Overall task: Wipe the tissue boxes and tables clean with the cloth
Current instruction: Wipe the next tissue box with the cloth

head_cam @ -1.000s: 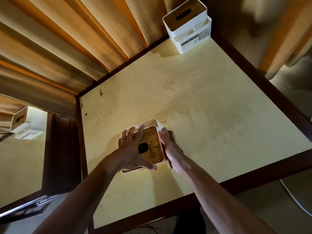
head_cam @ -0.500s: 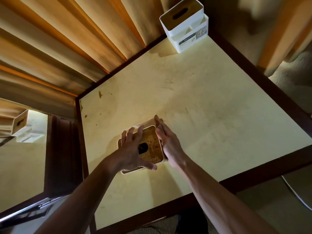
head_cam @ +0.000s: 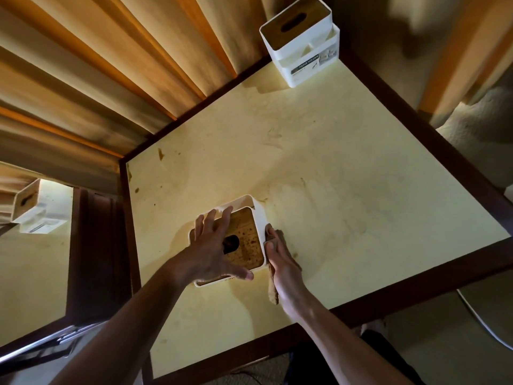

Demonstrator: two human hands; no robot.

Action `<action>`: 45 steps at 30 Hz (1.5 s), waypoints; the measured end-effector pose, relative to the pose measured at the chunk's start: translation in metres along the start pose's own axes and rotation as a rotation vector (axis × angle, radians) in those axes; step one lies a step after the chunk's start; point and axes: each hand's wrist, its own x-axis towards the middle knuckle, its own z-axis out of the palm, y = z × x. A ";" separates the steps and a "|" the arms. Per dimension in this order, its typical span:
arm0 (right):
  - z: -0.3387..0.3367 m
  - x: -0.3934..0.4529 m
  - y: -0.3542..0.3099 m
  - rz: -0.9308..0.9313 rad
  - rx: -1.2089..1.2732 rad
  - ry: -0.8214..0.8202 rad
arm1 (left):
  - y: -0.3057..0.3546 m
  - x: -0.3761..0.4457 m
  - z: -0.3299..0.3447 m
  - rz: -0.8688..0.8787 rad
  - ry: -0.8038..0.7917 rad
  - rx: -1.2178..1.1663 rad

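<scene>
The left hand (head_cam: 212,250) covers part of the near tissue box's lid (head_cam: 247,240); the cloth (head_cam: 273,276) lies mostly hidden under the right hand (head_cam: 281,259) (only edges show).

A: How is the scene lit?

B: A dim, warm yellow cast is seen throughout. The table top (head_cam: 347,168) is lit most brightly; the corners are left in deep shadow.

A: Are shadows cast?

B: Soft ones are thrown toward the near edge below the near tissue box (head_cam: 249,218) and the forearms.

A: And sharpness?

B: Straight edges are bowed by the wide lens. The curtain (head_cam: 97,65) and upper right corner are smeared with blur.
</scene>
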 end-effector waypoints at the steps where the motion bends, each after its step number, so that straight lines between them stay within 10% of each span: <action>1: 0.001 0.004 -0.003 0.007 -0.054 0.018 | -0.001 0.000 0.001 0.002 0.002 0.005; 16: -0.025 0.016 -0.037 0.035 0.055 0.074 | -0.012 -0.004 -0.010 0.048 -0.039 0.011; 23: -0.043 0.004 -0.062 -0.017 0.034 0.148 | -0.026 -0.013 0.003 0.086 0.176 0.043; 45: -0.025 -0.008 -0.086 -0.153 -0.136 0.132 | 0.047 -0.013 0.012 -0.591 0.367 -0.306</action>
